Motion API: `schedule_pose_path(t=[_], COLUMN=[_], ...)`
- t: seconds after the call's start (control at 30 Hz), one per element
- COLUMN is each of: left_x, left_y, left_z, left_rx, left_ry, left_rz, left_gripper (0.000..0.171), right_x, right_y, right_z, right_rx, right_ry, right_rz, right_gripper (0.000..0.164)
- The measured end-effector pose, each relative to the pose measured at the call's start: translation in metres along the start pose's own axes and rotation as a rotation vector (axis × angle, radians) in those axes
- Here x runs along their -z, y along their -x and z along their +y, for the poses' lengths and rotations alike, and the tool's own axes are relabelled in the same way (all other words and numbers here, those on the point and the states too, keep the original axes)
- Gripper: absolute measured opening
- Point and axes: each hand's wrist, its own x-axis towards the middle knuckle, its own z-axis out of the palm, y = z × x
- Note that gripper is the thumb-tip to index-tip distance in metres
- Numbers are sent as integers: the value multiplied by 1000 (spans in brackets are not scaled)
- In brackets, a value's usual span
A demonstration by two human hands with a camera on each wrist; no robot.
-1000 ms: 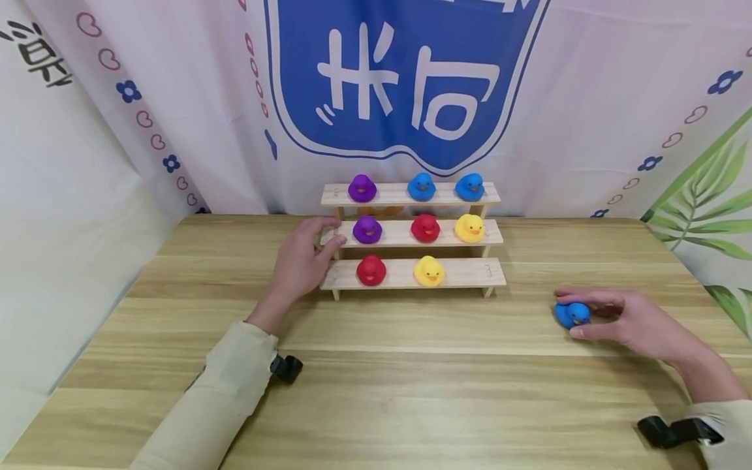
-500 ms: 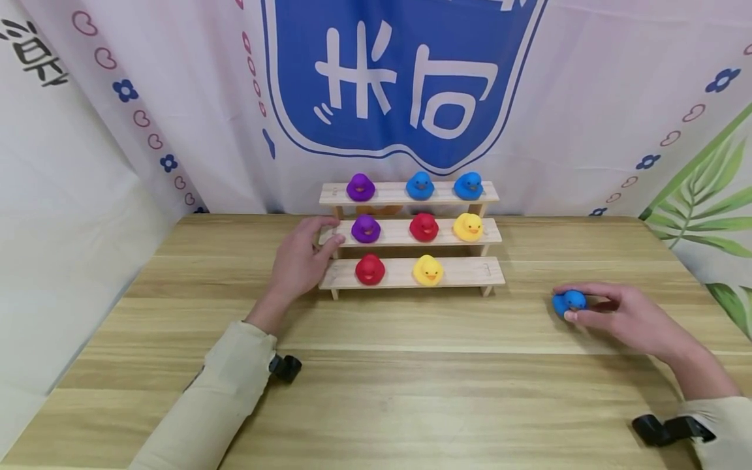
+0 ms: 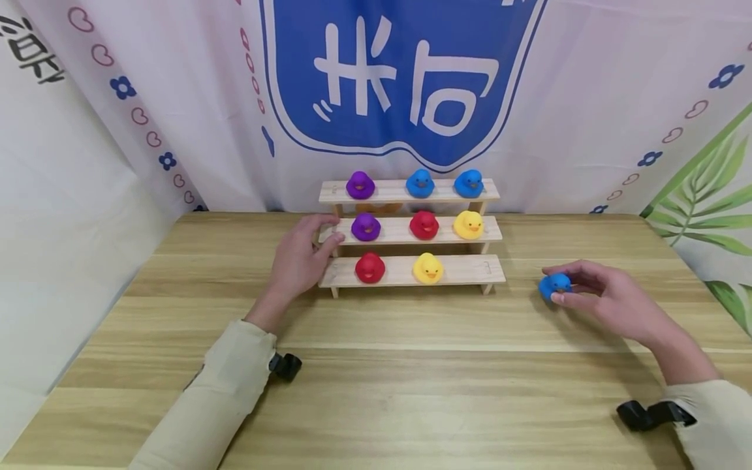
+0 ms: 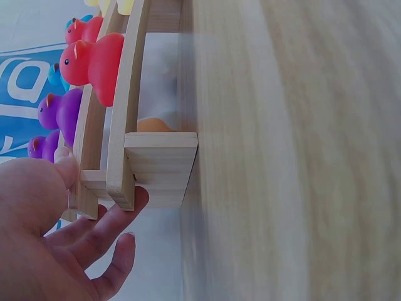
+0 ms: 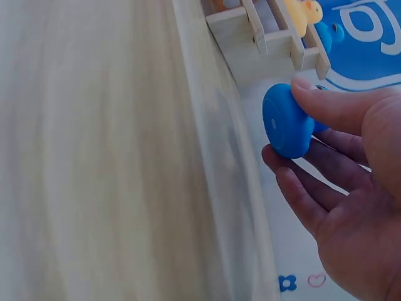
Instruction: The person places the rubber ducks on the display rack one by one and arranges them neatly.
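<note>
A small three-tier wooden shelf (image 3: 458, 268) carries several rubber ducks. On its left end rests my left hand (image 3: 299, 256); in the left wrist view the thumb lies on the middle board and the curled fingers (image 4: 103, 235) are at the board ends, gripping them. My right hand (image 3: 617, 300) pinches a blue rubber duck (image 3: 554, 286) between thumb and fingers, to the right of the shelf. The right wrist view shows this blue duck's flat base (image 5: 285, 122), held off the table. Purple (image 3: 360, 185) and two blue ducks sit on the top tier.
The middle tier bears a purple duck (image 3: 366, 226), a red duck (image 3: 424, 225) and a yellow duck (image 3: 468, 225). On the bottom tier are a red duck (image 3: 370, 267) and a yellow duck (image 3: 428, 268). A printed curtain (image 3: 576, 117) hangs behind the wooden table (image 3: 411, 391).
My right hand has lifted the blue duck and carried it left and away from me, closer to the shelf. The left hand has stayed on the shelf's left end.
</note>
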Motion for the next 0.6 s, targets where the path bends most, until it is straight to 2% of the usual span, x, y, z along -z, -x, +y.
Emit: schedule_pose_path(t=[0.3,0.6], left_x=[1,0], left_y=[-2,0], left_z=[1,1], left_rx=[-2,-3], left_ry=[1,-4], left_rz=[0,0], left_gripper=[42,42], right_x=[-4,-16], right_y=[-15,-28], right_z=[-27,-49], right_rx=[24,130], right_ry=[-45,-87], right_rz=[53,103], right_gripper=[40,35])
